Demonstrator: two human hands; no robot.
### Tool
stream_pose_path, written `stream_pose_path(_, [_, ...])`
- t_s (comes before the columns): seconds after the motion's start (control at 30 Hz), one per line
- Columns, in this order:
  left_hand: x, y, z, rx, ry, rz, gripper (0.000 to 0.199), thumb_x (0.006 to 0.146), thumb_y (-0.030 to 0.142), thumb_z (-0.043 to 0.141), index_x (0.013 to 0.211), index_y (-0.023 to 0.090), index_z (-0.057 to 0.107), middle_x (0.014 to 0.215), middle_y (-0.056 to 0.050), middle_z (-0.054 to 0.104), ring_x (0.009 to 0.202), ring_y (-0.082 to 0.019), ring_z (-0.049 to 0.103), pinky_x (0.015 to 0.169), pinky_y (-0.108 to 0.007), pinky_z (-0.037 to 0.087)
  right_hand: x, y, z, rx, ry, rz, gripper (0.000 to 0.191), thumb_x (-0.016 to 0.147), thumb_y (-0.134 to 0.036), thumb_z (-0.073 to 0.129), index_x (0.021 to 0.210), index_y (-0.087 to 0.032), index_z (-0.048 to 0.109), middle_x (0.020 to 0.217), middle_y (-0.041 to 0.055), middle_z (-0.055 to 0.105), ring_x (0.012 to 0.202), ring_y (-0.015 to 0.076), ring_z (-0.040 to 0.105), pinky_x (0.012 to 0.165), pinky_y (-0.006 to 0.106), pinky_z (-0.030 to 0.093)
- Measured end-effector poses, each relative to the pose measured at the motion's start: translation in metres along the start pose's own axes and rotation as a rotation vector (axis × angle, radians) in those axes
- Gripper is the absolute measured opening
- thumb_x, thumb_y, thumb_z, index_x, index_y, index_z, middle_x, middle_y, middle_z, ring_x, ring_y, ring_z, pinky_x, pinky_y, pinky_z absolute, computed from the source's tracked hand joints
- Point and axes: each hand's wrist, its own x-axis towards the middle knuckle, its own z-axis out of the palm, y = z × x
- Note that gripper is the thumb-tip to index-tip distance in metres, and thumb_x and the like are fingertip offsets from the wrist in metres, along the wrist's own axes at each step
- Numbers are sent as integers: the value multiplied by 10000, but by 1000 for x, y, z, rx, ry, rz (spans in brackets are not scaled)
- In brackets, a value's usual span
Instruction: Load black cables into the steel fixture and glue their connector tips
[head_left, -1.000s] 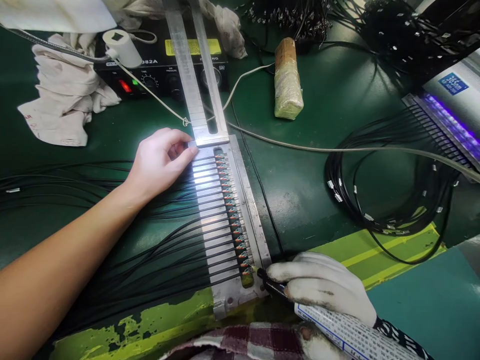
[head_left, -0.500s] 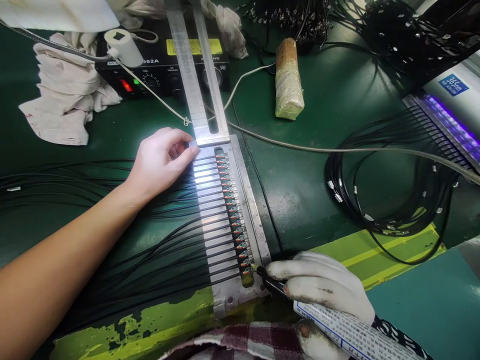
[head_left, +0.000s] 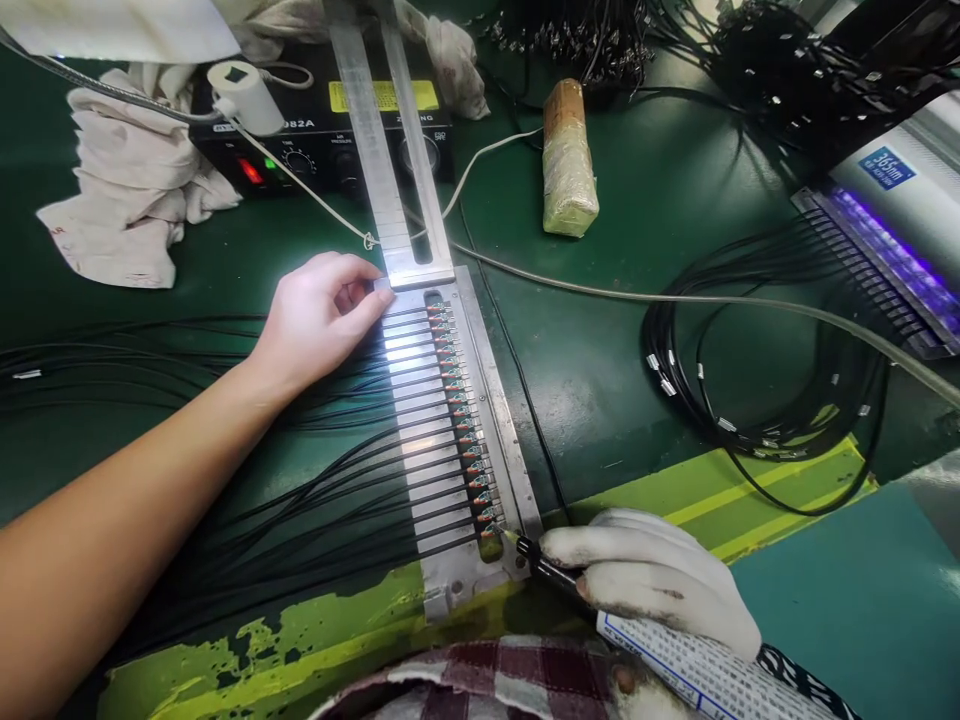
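My bare left hand (head_left: 319, 315) pinches the far left corner of a long metal jig (head_left: 420, 470), thumb and forefinger against its edge. Black cables (head_left: 330, 470) run across the jig in a row, their stripped ends with small metal connectors (head_left: 465, 425) over a slot. My right hand (head_left: 652, 580), in a stained white glove, grips a white bottle with a printed label (head_left: 697, 655). The bottle's black nozzle (head_left: 551, 570) ends in a thin yellow-green tip (head_left: 511, 537) beside the nearest connectors. Whether the tip touches one, I cannot tell.
A slotted metal bar (head_left: 375, 150) lies at the jig's far end, before a black control box (head_left: 300, 160). A wrapped block (head_left: 570, 165), a thin hose (head_left: 637, 298) and coiled cables (head_left: 675, 390) lie to the right, near a purple-lit lamp unit (head_left: 900, 250).
My right hand and the bottle have shifted slightly right, so more of the yellow-green tip shows. My left hand keeps its hold on the jig's corner. The whole view has moved a little.
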Motion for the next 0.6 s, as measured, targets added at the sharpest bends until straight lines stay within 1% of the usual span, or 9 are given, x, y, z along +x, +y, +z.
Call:
stream_pose_path(0.2, [0, 1, -1, 7, -7, -2, 179, 865, 345, 594, 909, 179, 646, 747, 14, 510, 687, -134, 460, 672, -281, 377, 1, 2, -2, -17, -68, 24, 395, 997, -526, 411, 923, -198, 616, 933, 66, 767, 709, 177, 732, 645, 311, 563])
stream_pose_path(0.33, [0, 1, -1, 13, -6, -7, 174, 863, 344, 599, 912, 183, 642, 752, 14, 512, 693, -134, 460, 674, -278, 376, 2, 2, 0, -12, -60, 26, 314, 982, -446, 428, 930, -195, 608, 958, 83, 762, 722, 185, 731, 652, 317, 558])
stream_pose_path(0.47, [0, 1, 0, 17, -7, -10, 175, 867, 356, 591, 910, 193, 641, 752, 17, 512, 694, -133, 460, 676, -274, 379, 0, 5, 3, 5, -46, 2, 283, 938, -440, 470, 945, -197, 615, 946, 93, 760, 719, 199, 728, 643, 321, 558])
stream_pose_path(0.53, [0, 1, 0, 18, -4, -10, 181, 864, 358, 590, 909, 191, 643, 750, 17, 512, 698, -135, 462, 678, -274, 380, 0, 8, 2, 8, -44, -17, 263, 932, -417, 476, 938, -194, 617, 942, 89, 762, 703, 187, 723, 626, 310, 550])
stream_pose_path(0.6, [0, 1, 1, 20, -2, -10, 191, 862, 360, 589, 913, 185, 646, 750, 16, 516, 698, -136, 462, 678, -274, 381, 0, 10, 1, 6, -71, -25, 268, 945, -407, 457, 929, -190, 613, 952, 86, 765, 693, 171, 719, 612, 300, 538])
